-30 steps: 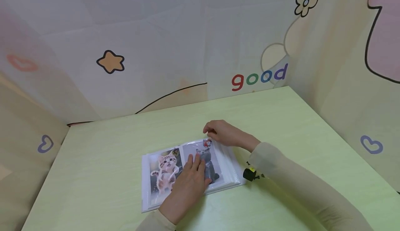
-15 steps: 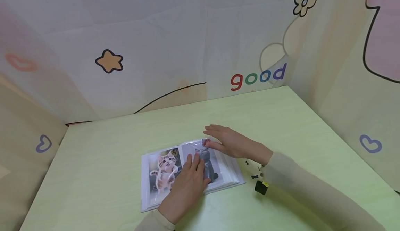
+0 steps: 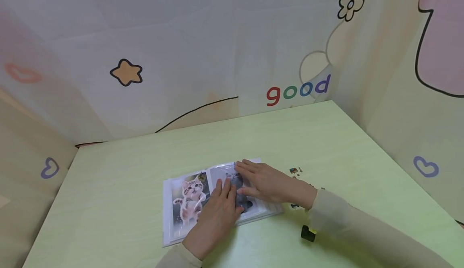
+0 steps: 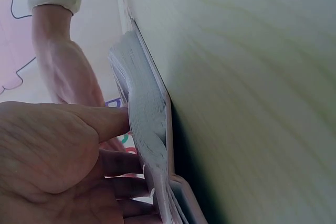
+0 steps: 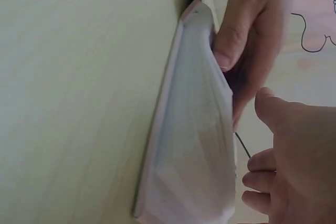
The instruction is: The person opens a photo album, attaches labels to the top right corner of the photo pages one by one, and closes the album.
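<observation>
A photo album point(image 3: 166, 211) lies spread on the table with clear sleeves over its pages. The left page shows a picture of a striped kitten point(image 3: 193, 193), the right page a picture of a grey cat point(image 3: 245, 204) partly covered by the hands. My left hand point(image 3: 217, 213) rests on the right page near the fold with straight fingers. My right hand point(image 3: 270, 182) is spread over the upper right part of that page, fingers extended and nothing gripped. In the left wrist view, the stacked page edges point(image 4: 144, 98) show beside the left thumb; the right wrist view shows page edges point(image 5: 194, 119) too.
Several small colourful bits point(image 3: 294, 171) lie on the pale green table point(image 3: 127, 167) right of the album, partly behind the right forearm. A small black device point(image 3: 308, 233) shows at the right sleeve. Printed cloth walls point(image 3: 203, 58) stand at the back and sides.
My right hand has come down from the album's top edge onto the right page, its curled fingers straightening. The small bits came into view beside it. My left hand has stayed put.
</observation>
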Action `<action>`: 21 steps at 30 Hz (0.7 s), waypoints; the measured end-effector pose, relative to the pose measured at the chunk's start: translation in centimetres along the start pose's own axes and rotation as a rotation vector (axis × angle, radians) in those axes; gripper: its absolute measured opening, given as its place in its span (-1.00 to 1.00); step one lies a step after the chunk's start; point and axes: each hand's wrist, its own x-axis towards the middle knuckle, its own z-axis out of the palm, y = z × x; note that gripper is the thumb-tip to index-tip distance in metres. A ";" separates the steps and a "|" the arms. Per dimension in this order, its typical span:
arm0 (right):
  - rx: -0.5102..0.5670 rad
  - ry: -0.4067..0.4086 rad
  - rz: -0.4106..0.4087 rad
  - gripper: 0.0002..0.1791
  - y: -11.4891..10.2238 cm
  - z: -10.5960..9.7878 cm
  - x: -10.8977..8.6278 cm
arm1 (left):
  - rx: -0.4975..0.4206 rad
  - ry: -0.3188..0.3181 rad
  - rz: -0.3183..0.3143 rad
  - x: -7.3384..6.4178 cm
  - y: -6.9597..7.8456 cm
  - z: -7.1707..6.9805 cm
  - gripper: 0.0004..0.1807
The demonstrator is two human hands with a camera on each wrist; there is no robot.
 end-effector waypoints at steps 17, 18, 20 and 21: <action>-0.093 -0.033 0.018 -0.13 -0.3 1.0 0.1 | 0.051 0.030 0.023 0.0 0.0 0.1 -0.34; -0.101 -0.036 0.026 -0.13 -0.3 1.0 0.2 | 0.052 0.032 0.024 0.0 0.0 0.1 -0.34; -0.116 -0.045 0.042 -0.12 -0.4 0.9 0.4 | 0.051 0.034 0.023 0.0 0.0 0.0 -0.35; -0.118 -0.049 0.047 -0.11 -0.4 0.8 0.5 | 0.051 0.033 0.021 0.0 0.0 0.0 -0.35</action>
